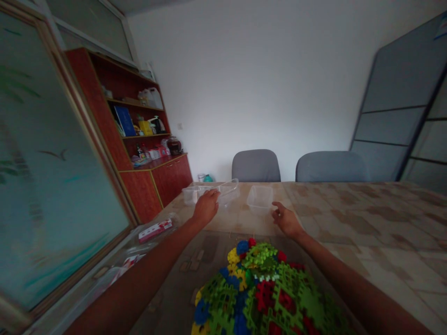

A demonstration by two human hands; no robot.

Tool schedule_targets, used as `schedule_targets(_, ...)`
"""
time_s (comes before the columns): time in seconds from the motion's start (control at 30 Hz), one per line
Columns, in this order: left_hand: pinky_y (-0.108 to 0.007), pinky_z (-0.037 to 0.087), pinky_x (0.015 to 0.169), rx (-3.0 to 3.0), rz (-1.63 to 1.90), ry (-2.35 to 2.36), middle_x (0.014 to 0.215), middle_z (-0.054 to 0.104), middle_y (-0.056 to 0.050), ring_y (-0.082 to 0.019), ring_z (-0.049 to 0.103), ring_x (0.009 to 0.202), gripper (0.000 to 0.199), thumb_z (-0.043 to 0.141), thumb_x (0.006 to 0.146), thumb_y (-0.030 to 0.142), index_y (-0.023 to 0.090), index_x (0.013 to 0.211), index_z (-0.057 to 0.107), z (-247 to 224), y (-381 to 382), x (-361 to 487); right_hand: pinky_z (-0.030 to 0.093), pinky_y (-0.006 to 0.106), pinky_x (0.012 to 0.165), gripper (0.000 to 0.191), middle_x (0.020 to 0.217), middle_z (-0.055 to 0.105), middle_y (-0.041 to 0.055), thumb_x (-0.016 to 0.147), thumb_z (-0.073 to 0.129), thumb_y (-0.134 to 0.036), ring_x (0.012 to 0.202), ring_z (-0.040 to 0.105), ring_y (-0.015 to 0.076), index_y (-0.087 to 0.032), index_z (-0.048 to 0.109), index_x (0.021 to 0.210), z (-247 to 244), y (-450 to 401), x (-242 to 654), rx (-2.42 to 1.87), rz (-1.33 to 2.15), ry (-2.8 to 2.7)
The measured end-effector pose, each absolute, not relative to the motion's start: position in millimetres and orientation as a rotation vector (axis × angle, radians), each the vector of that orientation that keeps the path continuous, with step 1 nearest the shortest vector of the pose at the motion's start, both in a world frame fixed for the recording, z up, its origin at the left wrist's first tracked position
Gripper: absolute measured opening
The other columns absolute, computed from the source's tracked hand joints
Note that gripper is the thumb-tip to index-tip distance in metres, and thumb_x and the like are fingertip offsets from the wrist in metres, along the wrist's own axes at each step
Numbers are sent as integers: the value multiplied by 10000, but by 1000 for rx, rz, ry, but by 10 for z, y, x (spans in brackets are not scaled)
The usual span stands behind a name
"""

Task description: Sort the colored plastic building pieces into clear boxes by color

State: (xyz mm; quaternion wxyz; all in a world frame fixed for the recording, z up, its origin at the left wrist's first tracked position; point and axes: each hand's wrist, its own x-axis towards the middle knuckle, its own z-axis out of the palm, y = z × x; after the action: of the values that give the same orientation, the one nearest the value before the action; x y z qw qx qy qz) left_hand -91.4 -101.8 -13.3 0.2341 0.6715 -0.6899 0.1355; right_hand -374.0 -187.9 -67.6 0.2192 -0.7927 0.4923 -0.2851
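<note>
At the table's far side, my left hand [206,208] has its fingers closed at the near edge of a clear plastic container [227,191], which looks divided inside. Its right part rises at a slant, and my hand hides some of the near wall. A smaller clear plastic box [260,197] stands to the right of it. Just beside that box's right side is my right hand [284,218], thumb and bent forefinger apart, nothing between them; whether a fingertip touches the box I cannot tell. Between my forearms lies a heap of green, yellow, blue and red plastic interlocking pieces [261,288].
Clear plastic bags with red-and-white packets [155,230] lie along the left table edge. Two grey chairs [256,166] stand behind the patterned table [349,223]. A reddish wooden cabinet [171,179] with filled shelves is at the left, beside a frosted glass panel [52,153].
</note>
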Motion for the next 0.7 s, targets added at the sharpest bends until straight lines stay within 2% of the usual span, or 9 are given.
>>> schedule_targets(0.17, -424, 371, 1085, 1862, 394, -1842, 1276, 574, -130, -276, 498, 1211, 411, 552, 815, 38, 131, 1214, 583, -172, -1083, -922, 487, 397, 885, 408, 1130, 633, 153, 1002, 470, -263, 980, 635, 229, -92, 447, 1371, -603, -1824, -3571, -2224, -729, 1564)
schedule_targets(0.4, -377, 365, 1102, 1799, 339, -1738, 1337, 513, -109, -252, 489, 1238, 470, 521, 798, 11, 145, 1249, 544, -331, -940, -842, 495, 440, 893, 391, 1053, 660, 104, 1042, 425, -353, 991, 641, 236, -144, 468, 1369, -557, -1811, -3510, -2242, -576, 1611)
schedule_targets(0.5, -351, 463, 999, 1788, 288, -1611, 1296, 514, -107, -210, 611, 1014, 492, 519, 791, 22, 154, 1265, 515, -430, -920, -823, 501, 422, 883, 362, 1054, 657, 97, 1046, 414, -378, 974, 641, 221, -149, 532, 1300, -537, -1808, -3514, -2264, -547, 1597)
schedule_targets(0.57, -337, 510, 916, 1794, 252, -1517, 1228, 534, -102, -169, 631, 834, 488, 519, 779, 19, 163, 1244, 520, -502, -922, -820, 507, 402, 868, 336, 1044, 659, 93, 1044, 422, -385, 953, 643, 209, -145, 590, 1208, -525, -1818, -3513, -2275, -534, 1596)
schedule_targets(0.7, -321, 522, 888, 1794, 186, -1430, 1178, 544, -92, -139, 616, 794, 456, 511, 774, -15, 167, 1191, 538, -615, -914, -833, 509, 390, 854, 317, 985, 669, 75, 1030, 461, -389, 928, 644, 196, -132, 646, 1032, -517, -1888, -3542, -2264, -539, 1646)
